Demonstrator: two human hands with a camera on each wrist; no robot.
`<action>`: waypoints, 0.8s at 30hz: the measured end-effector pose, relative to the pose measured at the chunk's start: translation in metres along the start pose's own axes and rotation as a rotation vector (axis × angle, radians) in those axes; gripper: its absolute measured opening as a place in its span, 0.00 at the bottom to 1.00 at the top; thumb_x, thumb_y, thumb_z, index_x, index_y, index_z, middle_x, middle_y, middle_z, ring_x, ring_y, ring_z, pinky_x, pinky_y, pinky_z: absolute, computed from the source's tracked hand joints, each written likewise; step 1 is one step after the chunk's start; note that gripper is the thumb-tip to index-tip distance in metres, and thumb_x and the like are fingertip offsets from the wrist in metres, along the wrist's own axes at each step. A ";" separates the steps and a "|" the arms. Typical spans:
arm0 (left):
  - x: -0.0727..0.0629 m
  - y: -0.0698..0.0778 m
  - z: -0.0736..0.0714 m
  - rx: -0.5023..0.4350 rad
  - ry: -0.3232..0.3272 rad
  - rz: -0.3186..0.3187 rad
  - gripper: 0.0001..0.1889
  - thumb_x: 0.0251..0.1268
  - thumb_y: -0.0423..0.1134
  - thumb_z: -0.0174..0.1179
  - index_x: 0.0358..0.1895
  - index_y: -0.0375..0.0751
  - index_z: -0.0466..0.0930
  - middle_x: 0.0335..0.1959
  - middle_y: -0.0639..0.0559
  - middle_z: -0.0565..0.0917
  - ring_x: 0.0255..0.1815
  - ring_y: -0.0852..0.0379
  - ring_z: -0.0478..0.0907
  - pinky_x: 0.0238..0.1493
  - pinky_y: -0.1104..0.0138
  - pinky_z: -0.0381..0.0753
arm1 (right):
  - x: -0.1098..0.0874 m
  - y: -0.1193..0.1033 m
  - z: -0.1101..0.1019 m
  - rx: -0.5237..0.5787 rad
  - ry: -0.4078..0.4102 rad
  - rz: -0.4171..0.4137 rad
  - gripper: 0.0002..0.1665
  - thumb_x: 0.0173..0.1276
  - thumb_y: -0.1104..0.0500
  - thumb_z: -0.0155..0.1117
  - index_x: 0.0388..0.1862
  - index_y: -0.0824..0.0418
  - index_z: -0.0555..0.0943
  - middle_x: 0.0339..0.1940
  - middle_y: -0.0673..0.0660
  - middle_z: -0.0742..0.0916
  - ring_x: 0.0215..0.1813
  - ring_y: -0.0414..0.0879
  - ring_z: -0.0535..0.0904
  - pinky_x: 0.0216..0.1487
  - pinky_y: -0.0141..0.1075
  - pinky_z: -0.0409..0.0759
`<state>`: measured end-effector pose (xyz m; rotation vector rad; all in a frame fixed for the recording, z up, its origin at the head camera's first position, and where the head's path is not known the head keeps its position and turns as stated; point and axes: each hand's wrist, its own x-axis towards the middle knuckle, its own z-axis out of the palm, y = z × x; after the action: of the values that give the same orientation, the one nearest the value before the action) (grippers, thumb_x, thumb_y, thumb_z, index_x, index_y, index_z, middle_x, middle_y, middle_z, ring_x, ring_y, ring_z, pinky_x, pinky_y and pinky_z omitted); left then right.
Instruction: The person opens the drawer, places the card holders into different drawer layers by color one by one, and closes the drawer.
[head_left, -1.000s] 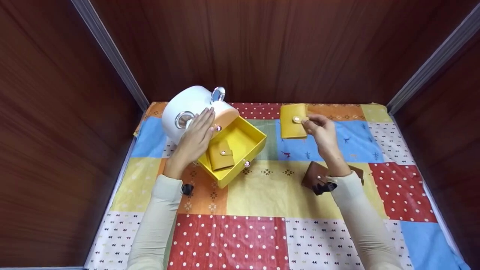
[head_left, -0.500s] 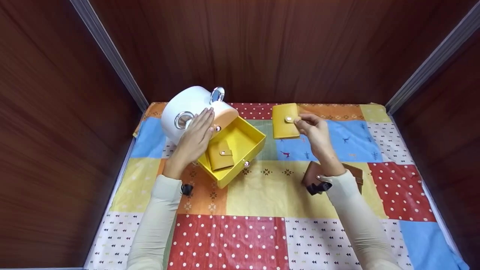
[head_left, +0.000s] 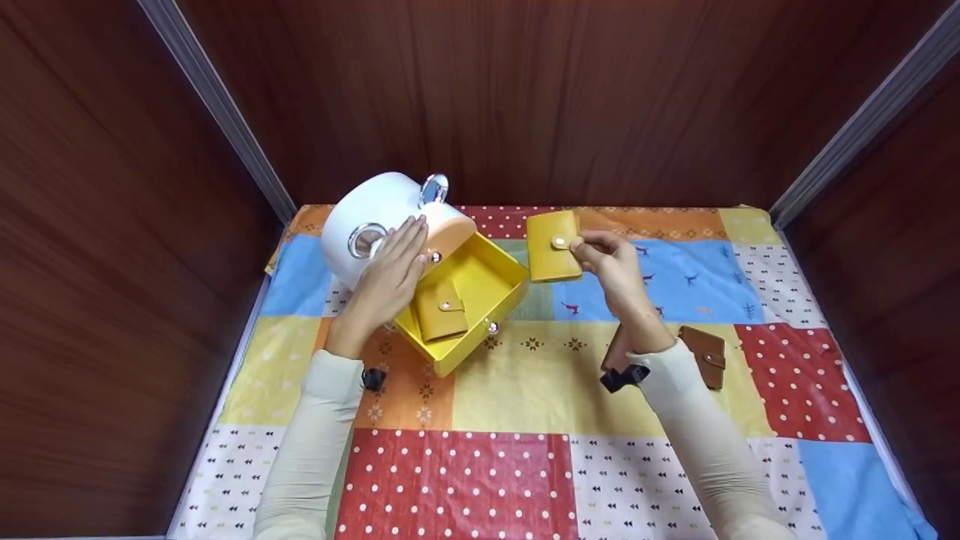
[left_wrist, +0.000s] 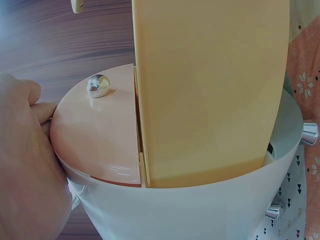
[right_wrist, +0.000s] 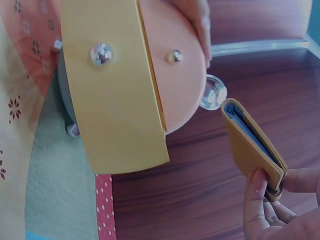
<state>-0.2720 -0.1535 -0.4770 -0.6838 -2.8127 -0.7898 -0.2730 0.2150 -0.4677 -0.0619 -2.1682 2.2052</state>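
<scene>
My right hand (head_left: 616, 274) pinches a yellow snap-closure wallet (head_left: 551, 244) by its right edge, held up just right of the yellow drawer (head_left: 484, 281). In the right wrist view the wallet (right_wrist: 245, 147) shows its folded edge, thumb on one side and fingers on the other. My left hand (head_left: 390, 274) lies with straight fingers on top of the white rounded cabinet (head_left: 382, 195), beside its peach upper drawer (head_left: 450, 236). The yellow drawer is pulled out, and a mustard wallet (head_left: 441, 319) lies inside. The left wrist view shows the drawer's underside (left_wrist: 210, 90) and my left hand (left_wrist: 30, 165) at the cabinet's rim.
Two brown wallets lie on the patchwork cloth under my right forearm: one (head_left: 703, 352) to its right, another (head_left: 615, 351) partly hidden by the wrist. Round silver parts (head_left: 435, 189) stick out from the cabinet. Dark wood panels (head_left: 510, 105) enclose the back and sides.
My right hand has moved left with the yellow wallet, from over the blue patch to beside the drawer's right corner. The left hand and the cabinet have stayed in place.
</scene>
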 end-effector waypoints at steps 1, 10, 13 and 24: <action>0.000 0.000 0.000 0.000 0.001 0.001 0.30 0.91 0.48 0.36 0.87 0.44 0.49 0.90 0.52 0.50 0.92 0.50 0.43 0.92 0.54 0.37 | 0.000 0.001 0.001 0.010 -0.003 0.004 0.19 0.79 0.64 0.63 0.62 0.75 0.78 0.40 0.47 0.87 0.42 0.37 0.84 0.46 0.28 0.87; -0.001 0.001 0.000 -0.001 0.010 0.010 0.30 0.91 0.47 0.36 0.87 0.42 0.51 0.90 0.51 0.51 0.91 0.49 0.44 0.92 0.54 0.38 | 0.000 0.003 0.014 0.040 -0.022 0.013 0.17 0.78 0.65 0.63 0.59 0.74 0.79 0.37 0.47 0.88 0.40 0.37 0.84 0.44 0.28 0.87; -0.001 0.001 0.000 0.000 0.008 0.010 0.30 0.91 0.47 0.36 0.87 0.42 0.51 0.90 0.51 0.51 0.91 0.50 0.44 0.92 0.54 0.38 | 0.000 0.005 0.018 0.052 -0.025 0.016 0.16 0.78 0.65 0.63 0.59 0.75 0.80 0.37 0.47 0.88 0.39 0.38 0.84 0.43 0.28 0.86; -0.001 0.000 0.000 -0.008 0.012 0.009 0.30 0.91 0.47 0.37 0.87 0.43 0.50 0.90 0.51 0.50 0.91 0.50 0.43 0.92 0.55 0.37 | 0.001 0.007 0.033 0.059 -0.031 0.038 0.16 0.77 0.66 0.64 0.58 0.74 0.79 0.35 0.47 0.87 0.37 0.37 0.84 0.41 0.28 0.86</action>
<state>-0.2714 -0.1535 -0.4774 -0.6897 -2.7957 -0.8009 -0.2764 0.1822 -0.4744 -0.0670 -2.1338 2.3036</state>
